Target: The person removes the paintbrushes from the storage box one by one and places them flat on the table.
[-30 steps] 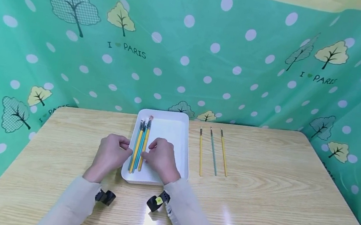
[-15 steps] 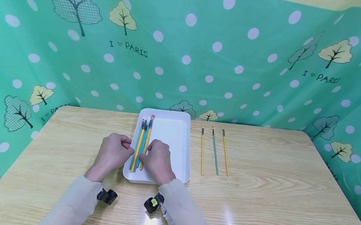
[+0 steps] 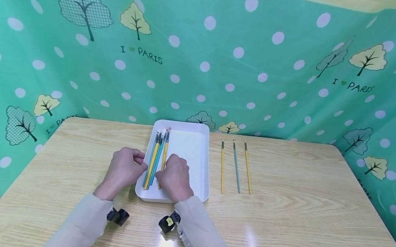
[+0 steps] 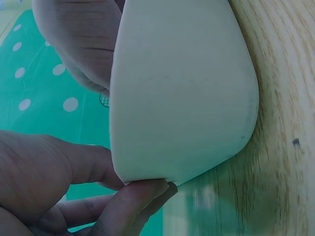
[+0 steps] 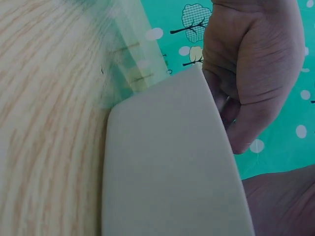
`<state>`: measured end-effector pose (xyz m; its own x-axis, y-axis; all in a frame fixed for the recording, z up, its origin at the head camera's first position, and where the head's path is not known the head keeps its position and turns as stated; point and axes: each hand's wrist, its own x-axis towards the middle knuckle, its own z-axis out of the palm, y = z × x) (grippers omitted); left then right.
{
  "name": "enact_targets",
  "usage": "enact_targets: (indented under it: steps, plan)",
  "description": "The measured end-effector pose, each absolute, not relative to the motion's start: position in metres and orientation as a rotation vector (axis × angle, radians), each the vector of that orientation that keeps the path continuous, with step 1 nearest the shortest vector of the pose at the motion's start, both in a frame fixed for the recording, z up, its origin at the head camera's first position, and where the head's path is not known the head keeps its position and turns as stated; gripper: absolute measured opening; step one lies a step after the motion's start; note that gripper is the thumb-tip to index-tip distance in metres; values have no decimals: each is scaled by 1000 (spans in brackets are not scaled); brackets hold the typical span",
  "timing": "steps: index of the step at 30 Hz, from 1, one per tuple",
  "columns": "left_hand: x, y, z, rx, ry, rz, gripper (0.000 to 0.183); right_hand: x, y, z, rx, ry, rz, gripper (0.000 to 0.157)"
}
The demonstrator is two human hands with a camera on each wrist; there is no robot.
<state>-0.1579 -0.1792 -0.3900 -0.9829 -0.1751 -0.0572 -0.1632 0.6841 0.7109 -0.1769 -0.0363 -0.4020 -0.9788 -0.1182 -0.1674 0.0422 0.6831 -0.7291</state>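
Observation:
A white tray [image 3: 193, 151] stands on the table with several paintbrushes [image 3: 153, 159], yellow and teal, lying side by side along its left wall. My left hand [image 3: 125, 168] grips the tray's left rim; in the left wrist view its fingers [image 4: 133, 199] pinch the corner of the tray wall [image 4: 182, 98]. Inside the tray, my right hand [image 3: 175, 178] pinches a yellow paintbrush [image 3: 165, 148], set a little apart from the others on their right. The hand covers part of its handle. The tray wall hides the right fingertips in the right wrist view.
Three more paintbrushes lie on the table right of the tray: a yellow one [image 3: 222, 168], a teal one [image 3: 236, 168] and another yellow one [image 3: 247, 170]. A green patterned cloth [image 3: 208, 56] hangs behind the wooden table [image 3: 304, 213].
My right hand moves first left over the yellow paintbrush, then slightly right with it, so a gap opens beside the others. My left hand stays at the tray rim.

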Motion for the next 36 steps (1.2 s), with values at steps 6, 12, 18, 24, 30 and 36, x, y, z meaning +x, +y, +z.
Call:
enact_targets:
  steps: [6, 12, 18, 24, 30, 36]
  plan:
    - [-158, -179, -389, 282, -2867, -1214, 30, -178, -37, -403, -44, 2786, -1029, 24]
    - [-158, -179, -389, 296, -2870, -1233, 32, -178, -36, -399, -2, 2722, -1049, 27]
    - [-158, -179, -388, 297, -2879, -1239, 31, -181, -27, -397, 5, 2591, -1152, 25]
    - [-158, -178, -386, 310, -2892, -1243, 30, -186, -12, -393, 15, 2430, -1256, 17]
    - [-157, -178, -386, 315, -2884, -1242, 30, -193, -1, -391, 48, 2380, -1287, 17]
    - [-157, -178, -386, 318, -2884, -1233, 30, -199, 7, -389, 61, 2322, -1353, 10]
